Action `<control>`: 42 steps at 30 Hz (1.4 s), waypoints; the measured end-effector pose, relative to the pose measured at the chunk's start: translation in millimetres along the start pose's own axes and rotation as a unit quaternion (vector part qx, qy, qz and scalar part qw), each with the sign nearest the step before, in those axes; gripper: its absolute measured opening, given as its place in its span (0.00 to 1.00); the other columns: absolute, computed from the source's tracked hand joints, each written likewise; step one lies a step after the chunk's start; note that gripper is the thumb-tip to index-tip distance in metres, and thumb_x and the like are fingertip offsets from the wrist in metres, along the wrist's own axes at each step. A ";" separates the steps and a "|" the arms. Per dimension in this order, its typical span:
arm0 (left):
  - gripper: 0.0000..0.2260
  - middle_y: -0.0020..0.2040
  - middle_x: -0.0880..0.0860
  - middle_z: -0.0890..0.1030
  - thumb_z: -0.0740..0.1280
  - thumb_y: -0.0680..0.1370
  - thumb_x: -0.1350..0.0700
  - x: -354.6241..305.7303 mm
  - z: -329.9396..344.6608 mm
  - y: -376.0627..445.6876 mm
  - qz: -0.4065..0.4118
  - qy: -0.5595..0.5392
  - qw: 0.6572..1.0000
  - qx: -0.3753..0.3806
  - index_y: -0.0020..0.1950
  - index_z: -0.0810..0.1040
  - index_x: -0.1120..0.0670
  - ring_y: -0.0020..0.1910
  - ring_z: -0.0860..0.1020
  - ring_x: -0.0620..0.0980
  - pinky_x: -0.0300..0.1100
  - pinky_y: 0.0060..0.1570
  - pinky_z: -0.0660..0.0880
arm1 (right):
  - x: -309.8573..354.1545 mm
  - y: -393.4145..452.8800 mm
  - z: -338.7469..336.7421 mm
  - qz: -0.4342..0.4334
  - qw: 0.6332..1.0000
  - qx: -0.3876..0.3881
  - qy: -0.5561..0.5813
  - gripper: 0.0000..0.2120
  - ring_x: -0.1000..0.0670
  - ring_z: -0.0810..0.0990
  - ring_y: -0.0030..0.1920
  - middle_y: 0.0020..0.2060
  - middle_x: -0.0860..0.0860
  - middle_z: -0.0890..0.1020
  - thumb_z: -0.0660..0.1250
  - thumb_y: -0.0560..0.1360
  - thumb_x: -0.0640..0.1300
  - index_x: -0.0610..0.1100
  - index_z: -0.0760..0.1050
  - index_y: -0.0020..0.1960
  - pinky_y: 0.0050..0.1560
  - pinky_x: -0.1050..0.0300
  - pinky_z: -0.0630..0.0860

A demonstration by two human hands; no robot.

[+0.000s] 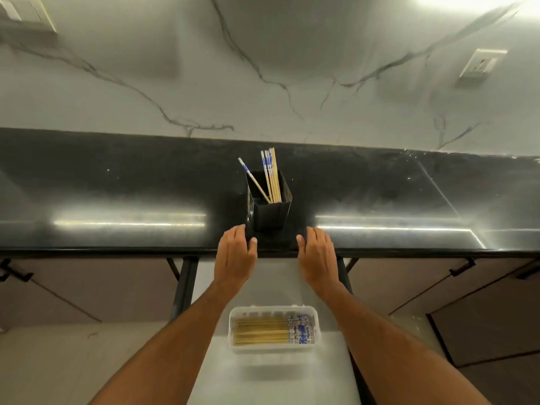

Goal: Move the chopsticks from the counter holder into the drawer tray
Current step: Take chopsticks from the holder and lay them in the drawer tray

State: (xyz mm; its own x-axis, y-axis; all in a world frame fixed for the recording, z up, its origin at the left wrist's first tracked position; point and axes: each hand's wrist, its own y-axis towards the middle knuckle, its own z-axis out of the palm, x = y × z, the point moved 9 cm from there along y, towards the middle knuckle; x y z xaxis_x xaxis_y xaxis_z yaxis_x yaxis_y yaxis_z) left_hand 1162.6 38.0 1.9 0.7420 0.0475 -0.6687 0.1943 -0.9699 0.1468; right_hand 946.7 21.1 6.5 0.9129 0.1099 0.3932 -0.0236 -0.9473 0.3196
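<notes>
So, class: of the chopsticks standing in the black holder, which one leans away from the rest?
The lone chopstick on the left: it tilts toward the holder's left rim, while the other chopsticks stand bunched together at the right.

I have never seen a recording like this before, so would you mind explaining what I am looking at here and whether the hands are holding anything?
There is no machine here: a person wears a wide-angle camera on the head, looking forward and down, so you see their two bare arms reaching out from the bottom of the single picture. The left hand and the right hand rest on the front edge of a black counter, fingers fairly straight, holding nothing. Between and just beyond them stands a black holder with a few chopsticks sticking up, one leaning left. Below the counter, an open drawer carries a clear plastic tray where many chopsticks already lie flat. Behind is a marbled wall with sockets.
</notes>
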 end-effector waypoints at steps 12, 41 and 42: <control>0.06 0.50 0.49 0.80 0.63 0.81 0.54 -61.2 -38.5 114.7 0.034 -0.022 0.995 -0.086 0.54 0.78 0.53 0.50 0.75 0.45 0.45 0.57 0.76 | 80.9 121.4 -39.6 -0.106 0.994 -0.029 0.024 0.13 0.50 0.77 0.54 0.55 0.47 0.80 0.59 0.84 0.47 0.41 0.75 0.61 0.57 0.55 0.78; 0.08 0.47 0.48 0.81 0.61 0.82 0.56 -23.1 35.4 235.7 -0.084 -0.136 0.987 -0.029 0.49 0.80 0.53 0.44 0.78 0.43 0.36 0.42 0.72 | 88.7 219.3 68.2 -0.050 0.985 0.027 0.163 0.12 0.54 0.77 0.50 0.55 0.48 0.78 0.64 0.82 0.44 0.42 0.74 0.64 0.52 0.60 0.78; 0.08 0.47 0.48 0.81 0.61 0.82 0.56 -24.2 36.7 237.6 -0.082 -0.142 0.986 -0.021 0.51 0.81 0.53 0.44 0.79 0.43 0.34 0.41 0.71 | 87.7 220.2 69.4 -0.047 0.985 0.026 0.164 0.12 0.54 0.77 0.49 0.54 0.48 0.78 0.64 0.83 0.44 0.43 0.74 0.64 0.52 0.60 0.79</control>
State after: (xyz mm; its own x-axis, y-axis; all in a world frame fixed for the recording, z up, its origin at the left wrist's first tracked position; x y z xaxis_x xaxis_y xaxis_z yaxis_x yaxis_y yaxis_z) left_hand 1167.2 -202.3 26.2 0.4899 0.1280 -0.8623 0.3274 -0.9438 0.0459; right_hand 1049.9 -198.8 51.6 0.7296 0.2802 0.6238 0.0834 -0.9418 0.3256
